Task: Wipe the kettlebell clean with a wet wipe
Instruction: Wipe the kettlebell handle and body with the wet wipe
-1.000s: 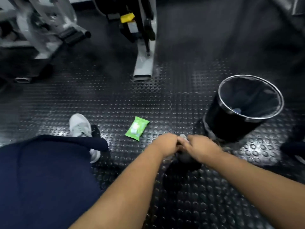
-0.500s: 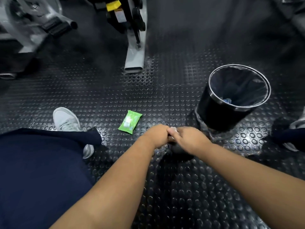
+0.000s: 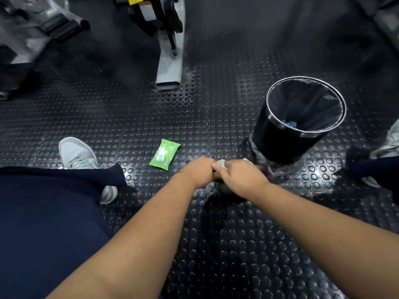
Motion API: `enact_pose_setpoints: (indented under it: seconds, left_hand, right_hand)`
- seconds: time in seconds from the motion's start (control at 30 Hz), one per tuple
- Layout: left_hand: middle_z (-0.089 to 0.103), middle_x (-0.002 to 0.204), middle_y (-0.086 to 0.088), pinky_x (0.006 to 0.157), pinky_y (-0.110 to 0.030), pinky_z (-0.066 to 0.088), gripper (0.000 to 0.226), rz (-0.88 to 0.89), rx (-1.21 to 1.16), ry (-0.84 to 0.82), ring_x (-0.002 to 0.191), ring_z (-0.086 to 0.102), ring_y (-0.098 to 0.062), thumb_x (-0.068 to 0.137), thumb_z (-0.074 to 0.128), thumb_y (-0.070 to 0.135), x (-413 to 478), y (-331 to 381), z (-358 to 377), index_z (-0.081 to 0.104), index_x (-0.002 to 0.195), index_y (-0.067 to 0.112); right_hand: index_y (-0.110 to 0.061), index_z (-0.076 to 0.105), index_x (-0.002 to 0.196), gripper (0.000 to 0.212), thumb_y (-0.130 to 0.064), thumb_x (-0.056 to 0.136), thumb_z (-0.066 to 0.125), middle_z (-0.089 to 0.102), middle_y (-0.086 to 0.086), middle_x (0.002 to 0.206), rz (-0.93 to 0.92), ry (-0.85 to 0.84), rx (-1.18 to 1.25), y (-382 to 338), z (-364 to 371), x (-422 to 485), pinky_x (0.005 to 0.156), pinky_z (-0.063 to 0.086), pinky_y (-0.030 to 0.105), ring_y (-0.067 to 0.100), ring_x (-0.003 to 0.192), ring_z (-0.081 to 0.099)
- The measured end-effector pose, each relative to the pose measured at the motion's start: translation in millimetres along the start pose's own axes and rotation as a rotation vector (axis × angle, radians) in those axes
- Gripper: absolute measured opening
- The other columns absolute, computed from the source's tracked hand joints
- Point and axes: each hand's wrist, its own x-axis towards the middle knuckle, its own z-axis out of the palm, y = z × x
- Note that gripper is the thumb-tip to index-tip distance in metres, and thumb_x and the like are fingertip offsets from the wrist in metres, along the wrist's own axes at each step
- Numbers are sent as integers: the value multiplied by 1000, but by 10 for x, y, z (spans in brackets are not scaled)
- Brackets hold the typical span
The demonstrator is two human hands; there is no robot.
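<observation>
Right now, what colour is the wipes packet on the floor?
The wipes packet is bright green with a white label, best seen in the head view.

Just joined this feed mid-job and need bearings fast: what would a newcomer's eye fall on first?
The two hands meeting low in the middle: the left hand grips the dark kettlebell, mostly hidden, while the right hand holds a white wet wipe against it. Next, the bright green wipe pack lying on the studded floor just left of them, and the black lined bin standing to their right.
</observation>
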Motion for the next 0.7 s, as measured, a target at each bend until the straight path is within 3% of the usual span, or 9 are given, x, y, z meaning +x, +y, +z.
enact_pose_setpoints:
  seconds: [0.1,0.17,0.23,0.33,0.43,0.5,0.53,0.6,0.7]
  left_hand:
    - [70,82,2,67,-33,50,15,70,50,-21,76,67,-23,97,65,42,-13,13,-16,70,91,29]
    - [74,96,1,77,-34,52,34,110,70,-31,87,66,-21,97,63,52,0,4,-11,70,124,32]
    - [74,106,1,81,-33,51,46,115,84,-17,94,66,-21,98,61,54,8,-20,-3,63,139,33]
    - [75,105,0,81,-34,52,45,101,99,-16,94,67,-22,97,62,54,-1,-2,2,66,135,30]
    - [69,84,3,71,-33,48,17,65,59,1,83,66,-23,98,65,40,0,-7,24,71,95,24]
    - [63,74,5,64,-32,41,25,61,59,24,76,62,-23,98,64,33,-7,-9,23,58,75,26]
    - [63,74,5,63,-32,39,25,62,64,19,75,61,-23,99,64,35,-2,-10,23,59,76,26]
    - [67,82,5,66,-32,40,20,97,82,11,80,62,-21,98,63,44,-6,1,3,71,101,26]
    - [69,87,7,66,-30,40,34,119,85,-6,77,60,-14,98,61,51,-5,7,-3,69,124,30]
  right_hand:
    - [-24,58,91,48,-57,107,26,68,5,93,-24,-37,-8,193,-120,-100,79,51,40,26,90,63]
    - [-23,59,89,63,-69,102,18,67,1,88,107,-72,-9,397,-174,-87,75,50,38,24,87,64]
    - [-22,60,86,74,-79,96,13,66,0,86,203,-101,-44,514,-183,-7,76,51,38,23,86,64]
    - [-20,67,99,84,-81,93,10,70,5,93,176,-133,-52,372,-156,93,85,54,42,27,92,66]
    - [-16,67,108,77,-72,100,15,72,8,100,78,-118,-43,132,-67,117,87,54,41,28,98,66]
    - [-16,64,102,67,-68,103,21,69,7,101,22,-81,-13,121,-1,62,88,50,40,27,99,63]
    - [-18,63,101,63,-67,103,23,69,6,102,-13,-50,-4,169,26,25,87,48,38,26,100,62]
    - [-21,63,105,60,-66,103,24,68,2,103,-27,-8,3,326,52,-42,85,45,37,23,102,61]
    - [-23,62,100,65,-71,99,18,67,0,100,72,-17,-24,537,-5,-52,78,46,37,23,98,62]
